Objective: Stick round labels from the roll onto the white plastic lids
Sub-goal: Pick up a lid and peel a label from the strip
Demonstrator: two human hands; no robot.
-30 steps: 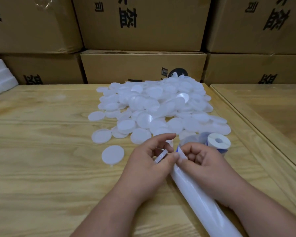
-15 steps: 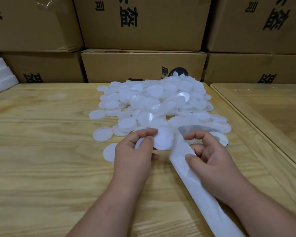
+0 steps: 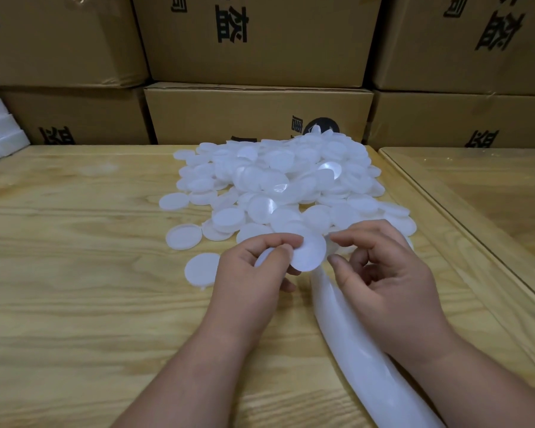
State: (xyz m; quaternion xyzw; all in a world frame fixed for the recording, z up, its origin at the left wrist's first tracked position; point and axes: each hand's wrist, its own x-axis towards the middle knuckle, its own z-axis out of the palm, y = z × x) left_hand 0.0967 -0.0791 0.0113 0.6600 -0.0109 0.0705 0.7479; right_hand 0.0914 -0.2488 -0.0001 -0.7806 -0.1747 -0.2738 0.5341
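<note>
Lid (image 3: 309, 253) pinched in left hand (image 3: 254, 273)

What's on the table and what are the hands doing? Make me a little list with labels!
table: light wood
pile of lids: a heap of white round lids in the middle
held lid: one white lid, up off the table
left hand: pinches the held lid at its edge
right hand: fingers curled beside the lid; holding anything, cannot tell
backing strip: long white strip running under the right hand
behind: stacked cardboard boxes
</note>
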